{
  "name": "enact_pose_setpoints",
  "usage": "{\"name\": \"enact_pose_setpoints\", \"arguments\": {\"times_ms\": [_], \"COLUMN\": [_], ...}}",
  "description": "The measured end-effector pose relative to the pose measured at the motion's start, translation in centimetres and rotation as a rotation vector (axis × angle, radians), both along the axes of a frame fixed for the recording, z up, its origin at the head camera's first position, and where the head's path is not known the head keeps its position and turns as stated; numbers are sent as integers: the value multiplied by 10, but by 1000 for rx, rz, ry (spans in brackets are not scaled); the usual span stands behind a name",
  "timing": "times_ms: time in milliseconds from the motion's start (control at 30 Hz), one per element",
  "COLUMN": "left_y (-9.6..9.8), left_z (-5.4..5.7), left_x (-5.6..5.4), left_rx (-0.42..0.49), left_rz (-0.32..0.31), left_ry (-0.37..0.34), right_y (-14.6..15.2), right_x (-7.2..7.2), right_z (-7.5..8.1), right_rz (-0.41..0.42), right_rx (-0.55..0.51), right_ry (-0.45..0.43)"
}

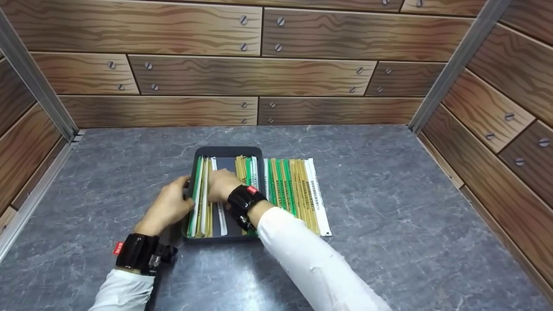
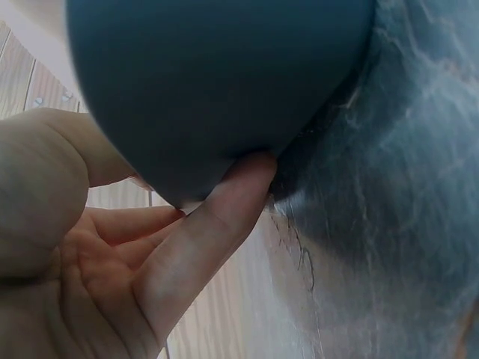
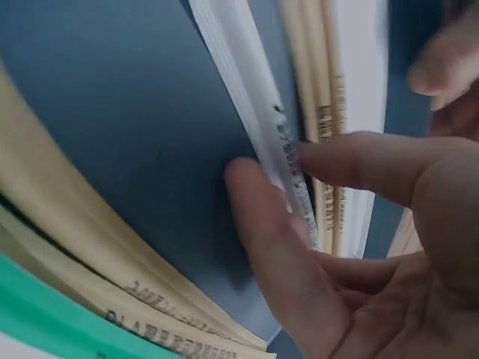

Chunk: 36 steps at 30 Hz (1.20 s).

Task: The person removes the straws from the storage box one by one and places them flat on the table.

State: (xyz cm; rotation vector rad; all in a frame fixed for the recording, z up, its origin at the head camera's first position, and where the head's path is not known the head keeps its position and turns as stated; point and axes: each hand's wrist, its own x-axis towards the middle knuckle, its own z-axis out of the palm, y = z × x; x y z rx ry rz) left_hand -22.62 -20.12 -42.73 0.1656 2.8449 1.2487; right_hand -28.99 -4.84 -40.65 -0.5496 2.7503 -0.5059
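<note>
Head view: right hand (image 1: 221,185) dips into the tray (image 1: 228,151), forearm slanting in from the lower right, thumb and finger nearly together, pinching a white strip (image 3: 251,75) that lies lengthwise between two bunches. Left hand (image 1: 169,204), its arm angled up from the lower left, bends thumb and fingers around the tray's left wall. Just beside the right wall, a row of green, tan and white strips (image 1: 298,185) lines the grey table (image 1: 402,185).
</note>
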Motion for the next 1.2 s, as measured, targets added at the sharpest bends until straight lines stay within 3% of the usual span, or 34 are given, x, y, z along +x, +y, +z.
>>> {"name": "enact_pose_setpoints", "arguments": {"times_ms": [167, 433, 600, 800, 967, 1100, 1200], "left_y": [-1, 1, 0, 0, 0, 0, 1], "left_z": [0, 0, 0, 1, 1, 1, 1], "left_x": [0, 0, 0, 2, 2, 1, 1], "left_rx": [0, -6, 0, 4, 2, -1, -3], "left_rz": [-3, -6, -1, -1, -1, -9, -12], "left_ry": [8, 33, 8, -18, -23, -19, -12], "right_y": [2, 12, 29, 62, 107, 156, 197], "right_x": [3, 0, -3, -3, -4, -8, -12], "right_z": [2, 7, 15, 34, 51, 56, 55], "right_rz": [33, 1, -43, -95, -165, -260, -330], "right_rx": [65, 29, -123, -388, -636, -715, -715], "right_ry": [111, 56, -64, -85, -114, -120, -114]}}
